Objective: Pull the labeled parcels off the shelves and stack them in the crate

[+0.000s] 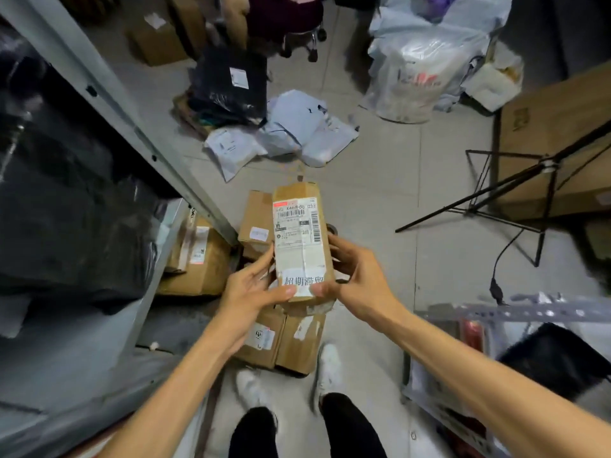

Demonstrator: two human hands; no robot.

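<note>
The small print on the parcel [301, 246] label is too small to read. The left hand [251, 292] and the right hand [360, 279] hide their fingertips behind the parcel. Brown boxes [297, 342] below the parcel are partly hidden by it and by the hands. Left of the parcel, the shelf [109, 104] runs off the edge, and the dark bags [66, 226] on it are blurred. Below and right of the parcel, a clear thing [529, 312] is too blurred to tell.
</note>
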